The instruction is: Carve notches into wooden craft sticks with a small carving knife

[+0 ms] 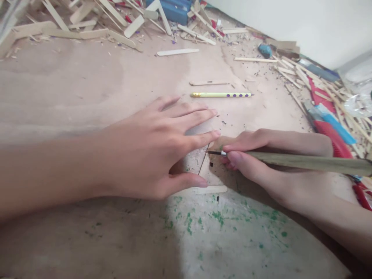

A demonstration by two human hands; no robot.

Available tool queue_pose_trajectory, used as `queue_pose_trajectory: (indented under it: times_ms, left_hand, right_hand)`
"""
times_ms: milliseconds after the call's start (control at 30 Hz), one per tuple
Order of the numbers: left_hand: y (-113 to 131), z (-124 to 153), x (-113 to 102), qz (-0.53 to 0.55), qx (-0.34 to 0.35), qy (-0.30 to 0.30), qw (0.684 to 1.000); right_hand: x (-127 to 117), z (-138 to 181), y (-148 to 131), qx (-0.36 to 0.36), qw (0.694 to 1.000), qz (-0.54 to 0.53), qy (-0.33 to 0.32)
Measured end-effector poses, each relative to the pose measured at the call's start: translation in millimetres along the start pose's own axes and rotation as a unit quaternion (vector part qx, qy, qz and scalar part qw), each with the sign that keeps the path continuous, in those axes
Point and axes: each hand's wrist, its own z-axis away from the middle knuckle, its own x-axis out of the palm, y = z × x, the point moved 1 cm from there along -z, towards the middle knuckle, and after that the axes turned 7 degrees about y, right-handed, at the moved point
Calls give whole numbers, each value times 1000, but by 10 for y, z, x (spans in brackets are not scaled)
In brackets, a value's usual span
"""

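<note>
My left hand (154,149) lies flat with fingers spread, pressing a thin wooden stick (213,189) and a pale flat piece down on the brown board (72,89). My right hand (250,159) grips a green-handled knife (305,162) whose dark blade tip (213,152) touches the piece just beyond my left index finger. A thin dark line (204,161) runs down the piece under the tip. A yellow-green pencil (221,94) with purple dots lies a little beyond my hands.
Several loose wooden sticks (178,52) and offcuts are heaped along the far edge and the right side. Red and blue tools (331,128) lie at the right. A blue box (174,9) stands at the back. Green paint specks mark the near surface (217,217).
</note>
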Motion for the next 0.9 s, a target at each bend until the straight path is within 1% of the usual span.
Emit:
queue_pose_trajectory:
  times_ms: [100, 167, 267, 367, 500, 567, 667, 800, 900]
  left_hand:
    - [3, -5, -5, 2, 3, -4, 1000]
    - [6, -17, -18, 11, -15, 3, 1000]
    - [6, -37, -29, 22, -45, 9, 999]
    - [30, -50, -9, 15, -35, 10, 999]
    - [123, -67, 40, 8, -44, 54, 998]
    - [160, -70, 67, 5, -51, 54, 997]
    - [143, -61, 96, 3, -51, 34, 998]
    - [61, -41, 87, 20, -55, 27, 998]
    - [57, -39, 66, 17, -50, 29, 998]
  right_hand:
    - [1, -3, 6, 7, 1000, -2, 1]
    - [-2, 4, 19, -2, 1000, -2, -5]
    - [-8, 25, 41, -13, 1000, 8, 7]
    - [-5, 34, 52, -12, 1000, 3, 14]
    - [-6, 18, 52, -7, 1000, -18, 0]
    - [-15, 10, 53, -1, 1000, -28, -9]
    - [-34, 8, 60, 2, 999, -28, -20]
    - [-54, 23, 77, -12, 1000, -2, -10]
    - [-57, 39, 94, -25, 1000, 13, 1]
